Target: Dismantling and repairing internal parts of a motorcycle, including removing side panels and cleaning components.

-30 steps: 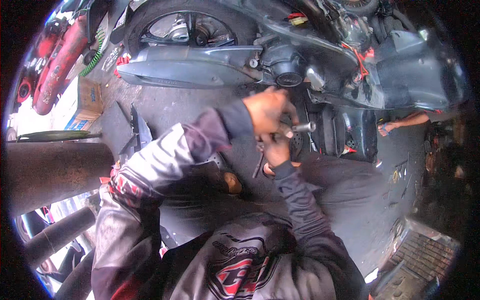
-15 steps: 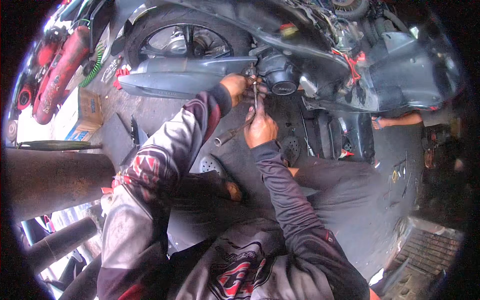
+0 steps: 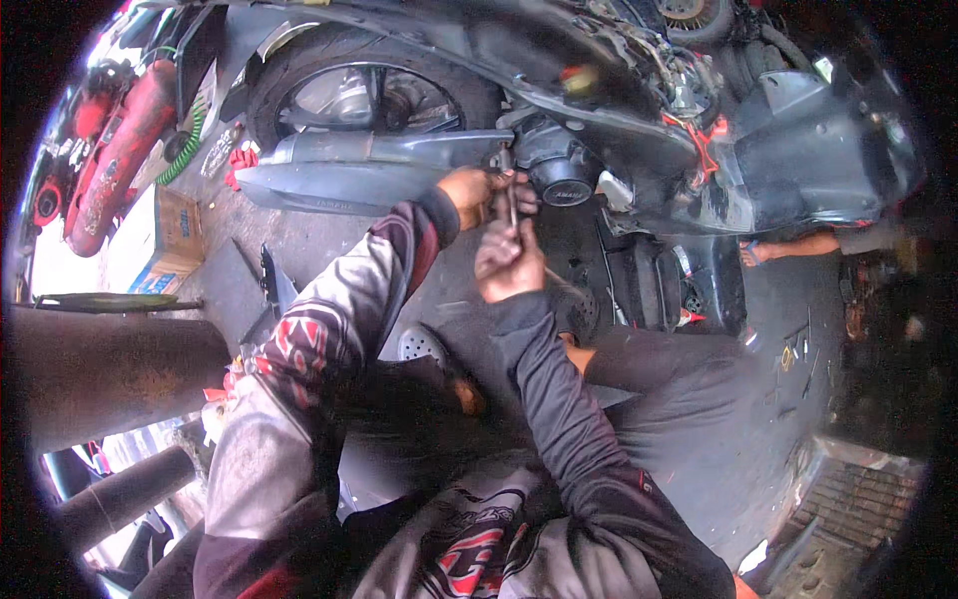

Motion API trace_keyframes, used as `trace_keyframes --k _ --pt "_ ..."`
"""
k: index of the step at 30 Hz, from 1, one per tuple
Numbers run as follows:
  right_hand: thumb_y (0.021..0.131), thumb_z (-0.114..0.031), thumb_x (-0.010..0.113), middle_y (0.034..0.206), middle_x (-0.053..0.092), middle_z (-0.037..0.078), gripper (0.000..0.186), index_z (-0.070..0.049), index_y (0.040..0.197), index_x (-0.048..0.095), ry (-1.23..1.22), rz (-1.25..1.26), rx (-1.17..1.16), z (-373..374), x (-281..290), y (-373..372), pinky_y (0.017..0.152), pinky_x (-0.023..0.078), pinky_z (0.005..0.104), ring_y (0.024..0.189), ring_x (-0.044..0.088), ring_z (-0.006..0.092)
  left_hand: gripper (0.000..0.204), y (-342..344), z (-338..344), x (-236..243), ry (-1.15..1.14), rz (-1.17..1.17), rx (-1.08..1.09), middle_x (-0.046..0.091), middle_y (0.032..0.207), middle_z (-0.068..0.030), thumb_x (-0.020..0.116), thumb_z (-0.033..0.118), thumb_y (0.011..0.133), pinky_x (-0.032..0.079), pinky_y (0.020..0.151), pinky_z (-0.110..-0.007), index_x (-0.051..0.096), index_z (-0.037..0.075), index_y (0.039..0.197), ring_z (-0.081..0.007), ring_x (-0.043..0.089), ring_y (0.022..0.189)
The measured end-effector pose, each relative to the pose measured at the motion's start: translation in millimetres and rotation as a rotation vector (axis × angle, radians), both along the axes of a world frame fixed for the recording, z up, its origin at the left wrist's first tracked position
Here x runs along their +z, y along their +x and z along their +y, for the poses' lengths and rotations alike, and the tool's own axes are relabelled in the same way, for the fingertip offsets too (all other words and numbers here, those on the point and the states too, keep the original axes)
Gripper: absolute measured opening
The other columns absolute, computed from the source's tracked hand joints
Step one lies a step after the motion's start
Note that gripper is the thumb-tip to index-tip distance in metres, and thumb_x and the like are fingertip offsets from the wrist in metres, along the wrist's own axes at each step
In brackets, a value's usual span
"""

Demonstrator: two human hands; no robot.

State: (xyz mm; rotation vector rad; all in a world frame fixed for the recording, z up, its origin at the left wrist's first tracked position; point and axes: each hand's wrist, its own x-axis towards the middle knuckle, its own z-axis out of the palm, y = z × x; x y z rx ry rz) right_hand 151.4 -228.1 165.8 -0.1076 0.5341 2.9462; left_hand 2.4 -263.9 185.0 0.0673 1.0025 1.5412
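A grey scooter casing lies across the upper view below a black spoked wheel, with a round cover at its right. My left hand is closed around a metal tool set against a fitting at the casing's right end, left of the cover. Just below, my right hand grips the tool's shaft, fingers curled and blurred. A smeared bar shows to the right of that hand; whether it is held I cannot tell.
Red cylindrical equipment, a green coiled hose and a cardboard box are on the left, above a large rusty pipe. Black panels, scattered tools and another person's bare leg are at right; a grate sits lower right.
My hands went from handling the socket tool in midair to the fitting on the casing. Since half a second ago the thick bar has swung from left of my right hand and is blurred.
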Motion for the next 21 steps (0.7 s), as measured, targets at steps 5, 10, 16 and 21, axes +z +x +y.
trace_keyframes --k 5,10,16,21 --pt "0.09 -0.05 0.053 0.107 0.059 0.016 0.067 0.002 0.13 0.046 0.348 0.026 0.116 -42 -7 52 0.076 0.049 0.0296 0.09 0.061 0.0227 0.023 7 -2 11 -0.2 0.062 0.123 0.063 0.093 -0.0148 0.054 0.019 0.095 0.057 0.082 -0.045 0.055 -0.001 0.107 -0.0336 0.066 0.089" --pt "0.085 -0.027 0.07 0.126 0.048 0.021 0.078 0.001 0.141 0.023 2.052 -1.041 -0.664 -54 2 105 0.089 0.047 0.0404 0.108 0.053 0.0313 0.033 9 1 14 -0.191 0.093 0.14 0.066 0.091 -0.0218 0.057 0.017 0.093 0.06 0.065 -0.042 0.053 -0.011 0.109 -0.0356 0.068 0.078" --pt "0.095 -0.043 0.05 0.111 0.06 0.019 0.06 0.008 0.128 0.046 1.234 -0.692 -0.322 -14 -14 49 0.091 0.05 0.037 0.097 0.062 0.028 0.029 15 6 14 -0.244 0.166 0.18 0.065 0.081 -0.0165 0.057 0.024 0.094 0.058 0.06 -0.045 0.057 -0.005 0.099 -0.033 0.067 0.07" --pt "0.097 -0.03 0.049 0.098 0.063 0.015 0.039 0.005 0.113 0.055 0.779 -0.534 -0.144 -12 -30 54 0.079 0.053 0.0357 0.086 0.063 0.0262 0.026 25 22 -20 -0.129 -0.131 0.248 0.052 0.069 -0.0065 0.057 0.03 0.094 0.052 0.061 -0.043 0.056 0.006 0.083 -0.0246 0.055 0.063"
